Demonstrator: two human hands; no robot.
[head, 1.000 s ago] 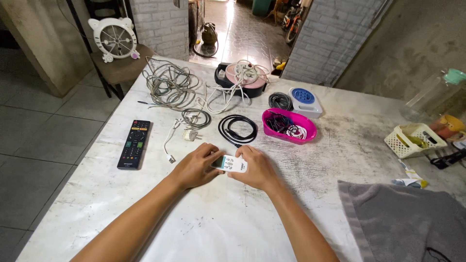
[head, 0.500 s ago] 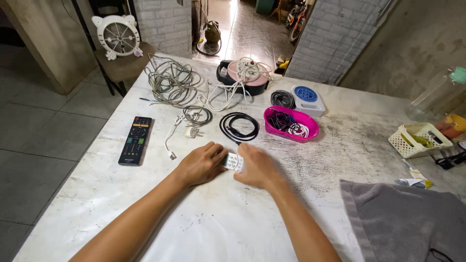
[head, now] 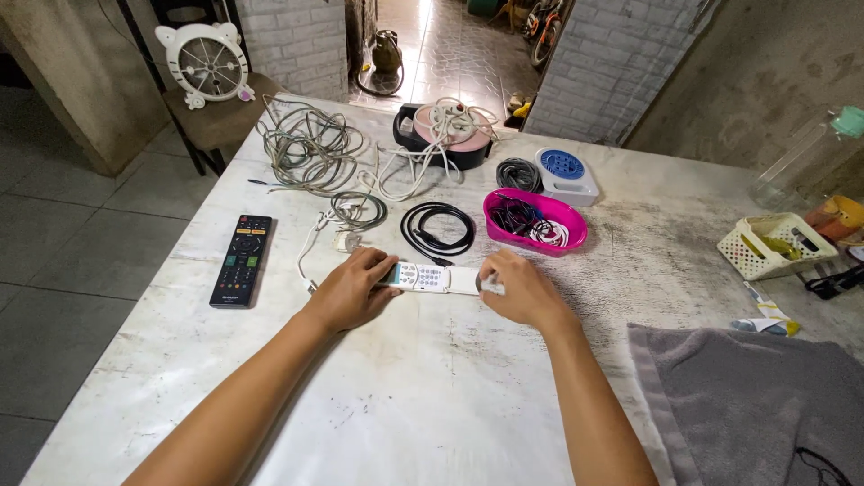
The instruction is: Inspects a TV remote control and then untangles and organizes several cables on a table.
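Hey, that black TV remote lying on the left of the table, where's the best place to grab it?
Grip the black remote across its narrow width, around the middle, coming down from above. It lies flat, buttons up, its long sides bare, with the white cable well clear on its right.

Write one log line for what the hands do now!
left hand: holds white remote | right hand: holds its other end | black remote: lying left

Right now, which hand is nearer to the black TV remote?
Left. The left hand holds the white remote just right of the black TV remote; the right hand grips the white remote's far end.
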